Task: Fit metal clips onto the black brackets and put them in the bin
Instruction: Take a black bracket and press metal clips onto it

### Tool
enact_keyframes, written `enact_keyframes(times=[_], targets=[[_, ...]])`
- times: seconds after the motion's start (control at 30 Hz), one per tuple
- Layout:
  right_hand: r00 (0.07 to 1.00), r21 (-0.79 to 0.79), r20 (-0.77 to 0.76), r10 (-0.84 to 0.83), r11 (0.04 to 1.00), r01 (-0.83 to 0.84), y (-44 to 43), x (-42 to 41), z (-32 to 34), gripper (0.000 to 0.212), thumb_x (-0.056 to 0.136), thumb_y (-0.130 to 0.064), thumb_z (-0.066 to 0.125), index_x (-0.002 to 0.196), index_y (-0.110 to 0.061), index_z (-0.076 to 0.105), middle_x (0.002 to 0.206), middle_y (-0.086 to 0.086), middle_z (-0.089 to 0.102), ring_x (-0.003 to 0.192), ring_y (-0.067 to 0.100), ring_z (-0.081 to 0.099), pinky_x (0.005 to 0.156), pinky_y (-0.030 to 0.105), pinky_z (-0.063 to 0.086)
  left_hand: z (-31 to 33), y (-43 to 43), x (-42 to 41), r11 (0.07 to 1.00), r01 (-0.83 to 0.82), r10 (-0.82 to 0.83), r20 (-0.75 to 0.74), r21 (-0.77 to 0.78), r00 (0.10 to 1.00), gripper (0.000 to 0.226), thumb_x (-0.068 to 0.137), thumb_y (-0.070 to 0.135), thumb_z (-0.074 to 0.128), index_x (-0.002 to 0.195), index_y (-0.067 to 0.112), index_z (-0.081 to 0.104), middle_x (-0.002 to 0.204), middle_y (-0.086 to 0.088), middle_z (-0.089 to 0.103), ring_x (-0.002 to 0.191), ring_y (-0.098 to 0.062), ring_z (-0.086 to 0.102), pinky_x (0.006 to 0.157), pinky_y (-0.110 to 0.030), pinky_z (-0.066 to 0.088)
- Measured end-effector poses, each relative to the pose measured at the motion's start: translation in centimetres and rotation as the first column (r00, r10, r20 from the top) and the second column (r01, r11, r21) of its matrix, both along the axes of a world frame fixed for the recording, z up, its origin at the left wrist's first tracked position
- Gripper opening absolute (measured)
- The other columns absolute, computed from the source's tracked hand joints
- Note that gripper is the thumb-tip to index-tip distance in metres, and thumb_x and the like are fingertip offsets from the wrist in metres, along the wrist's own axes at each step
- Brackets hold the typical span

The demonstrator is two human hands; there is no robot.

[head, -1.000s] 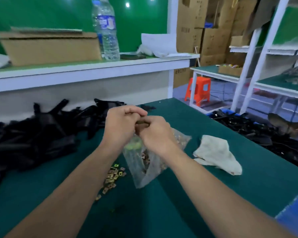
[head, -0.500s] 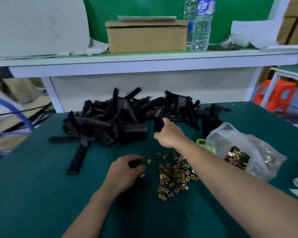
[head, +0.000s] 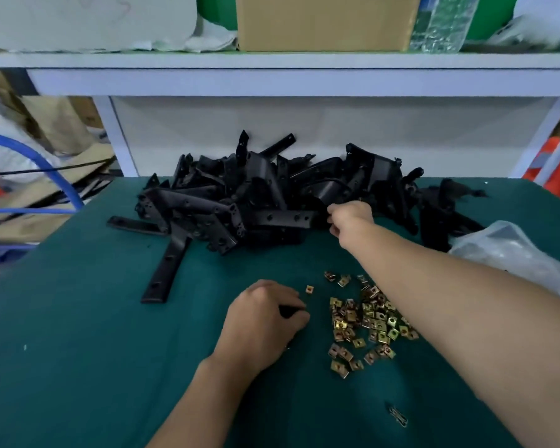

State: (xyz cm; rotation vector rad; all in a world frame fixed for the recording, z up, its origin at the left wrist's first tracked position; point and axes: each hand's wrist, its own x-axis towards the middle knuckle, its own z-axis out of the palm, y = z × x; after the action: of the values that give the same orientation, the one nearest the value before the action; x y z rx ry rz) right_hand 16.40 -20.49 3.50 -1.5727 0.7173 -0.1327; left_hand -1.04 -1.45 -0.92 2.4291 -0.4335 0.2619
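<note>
Dark green cloth covers a work table (head: 78, 367), seen from above by the person working at it. Along the far edge, under a white shelf (head: 272, 64), lies a tangled heap of black brackets (head: 259, 202), flat strips with holes and angled pieces stacked every way. One lone bracket (head: 167, 270) lies flat just in front of the heap's left side, pointing towards the viewer. The right hand (head: 351, 218) is stretched out to the front edge of the heap, fingers curled and touching the end of a bracket; whether it actually grips it cannot be told. The left hand (head: 265, 315) rests knuckles up on the cloth nearer the viewer, fingers curled under with a dark gap beneath them, and whether it holds anything cannot be told. Just to its right is a loose scatter of small brass-coloured metal clips (head: 366, 321), partly under the right forearm, and a single clip (head: 309, 288) lies apart beside the left fingertips. A crumpled clear plastic bag (head: 511, 250) sits at the right edge of the table, near the heap. On the shelf stand a cardboard box (head: 324, 24) and, just to its right, a water bottle (head: 440, 24). A blue hose (head: 50, 171) curves past the table's left side
</note>
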Motion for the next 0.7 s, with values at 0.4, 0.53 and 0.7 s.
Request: enact_keyframes(times=[0.4, 0.53, 0.7], targets=[[0.840, -0.075, 0.542, -0.015, 0.995, 0.066, -2.1, -8.6, 7.2, 0.021, 0.097, -0.012, 0.060, 0.077, -0.021, 0.062, 0.066, -0.002, 0.067, 0.066, 0.014, 0.066, 0.067, 0.033, 0.060, 1.2, -0.1, -1.5, 0.877, -0.290, 0.282, -0.077, -0.384, 0.956, 0.014, 0.093, 0.034, 0.066, 0.086, 0.045, 0.069, 0.075, 0.025, 0.071, 0.071, 0.002, 0.067, 0.059, -0.017, 0.051], [0.821, -0.108, 0.439, 0.366, 0.928, -0.356, -3.1, -14.2, 7.4, 0.018, 0.090, -0.009, 0.074, 0.081, -0.023, 0.081, 0.081, 0.000, 0.075, 0.076, 0.012, 0.066, 0.065, 0.025, 0.056, 1.5, 0.1, -1.3, 0.695, -0.366, 0.333, -0.175, -0.619, 0.927, 0.022, 0.096, 0.026, 0.062, 0.081, 0.041, 0.070, 0.072, 0.010, 0.074, 0.058, -0.007, 0.068, 0.054, -0.017, 0.052], [0.570, -0.225, 0.138, 0.810, 0.586, -0.778, -2.9, -17.4, 4.9, 0.020, 0.084, 0.002, 0.077, 0.084, -0.017, 0.080, 0.074, 0.003, 0.071, 0.067, 0.015, 0.062, 0.060, 0.024, 0.049, 1.6, -1.1, -1.4, 0.607, -0.342, 0.181, -0.294, -0.718, 0.939, 0.016, 0.090, 0.020, 0.075, 0.082, 0.034, 0.077, 0.071, 0.001, 0.076, 0.057, -0.007, 0.066, 0.054, -0.018, 0.050]])
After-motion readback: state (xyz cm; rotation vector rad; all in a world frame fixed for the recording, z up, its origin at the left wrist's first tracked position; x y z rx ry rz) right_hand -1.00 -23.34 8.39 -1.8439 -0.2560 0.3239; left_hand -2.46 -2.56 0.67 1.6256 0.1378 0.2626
